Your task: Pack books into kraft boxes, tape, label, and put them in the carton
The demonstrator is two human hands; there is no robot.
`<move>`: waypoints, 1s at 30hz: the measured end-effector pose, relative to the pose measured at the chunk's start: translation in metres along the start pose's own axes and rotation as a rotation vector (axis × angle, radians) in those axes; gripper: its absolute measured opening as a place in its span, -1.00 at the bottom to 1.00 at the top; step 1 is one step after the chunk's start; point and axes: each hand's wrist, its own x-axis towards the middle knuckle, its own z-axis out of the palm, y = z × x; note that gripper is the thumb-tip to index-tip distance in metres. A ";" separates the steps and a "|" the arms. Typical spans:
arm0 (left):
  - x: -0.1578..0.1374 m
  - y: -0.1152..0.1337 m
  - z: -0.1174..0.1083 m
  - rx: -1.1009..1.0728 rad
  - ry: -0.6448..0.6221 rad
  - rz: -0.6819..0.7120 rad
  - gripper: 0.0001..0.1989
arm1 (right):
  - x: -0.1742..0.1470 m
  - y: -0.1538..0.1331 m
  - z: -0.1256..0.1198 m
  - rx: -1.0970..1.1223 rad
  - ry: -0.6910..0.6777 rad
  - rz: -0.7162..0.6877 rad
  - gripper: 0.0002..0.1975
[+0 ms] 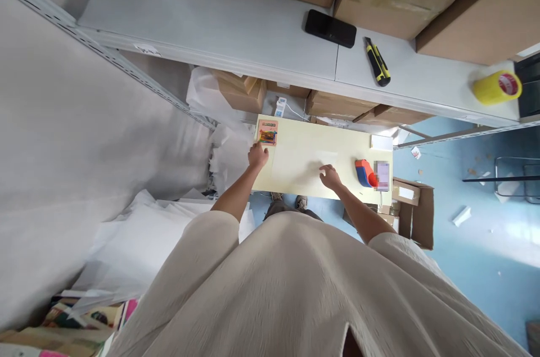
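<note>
My left hand [258, 156] is at the left end of a pale yellow table [295, 185]. Its fingertips reach the lower edge of a small, flat, colourful packet [268, 132], and the thumb stands apart; no grip on the packet shows. Over the middle of the tabletop, my right hand [331, 177] points its index finger left, the other fingers loosely bent, with nothing visible in it. A faint, clear or whitish sheet [304, 163] seems to lie between the hands. Right of my right hand stands a red and blue tape dispenser [363, 174], beside a partly blurred lilac card [383, 176].
A white box [381, 142] sits at the table's back right corner. Above the table's far side, a grey shelf [236, 25] carries a phone [331, 28], a utility knife [377, 62], yellow tape [496, 87] and cartons. An open carton [422, 216] stands right; white sheets [139, 233] pile up left.
</note>
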 end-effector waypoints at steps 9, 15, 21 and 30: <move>0.039 0.001 0.004 0.013 0.095 -0.195 -0.63 | -0.013 -0.014 0.009 -0.026 -0.016 0.065 -0.59; 0.052 0.002 0.003 -0.026 0.089 -0.259 -0.55 | -0.021 -0.020 0.011 -0.006 -0.011 0.106 -0.59; 0.055 0.000 0.001 -0.222 0.096 -0.210 -0.64 | -0.028 -0.015 0.012 0.017 -0.002 0.135 -0.58; 0.033 0.023 -0.005 -0.559 0.183 -0.106 -0.96 | -0.028 0.002 0.020 0.067 -0.001 0.111 -0.56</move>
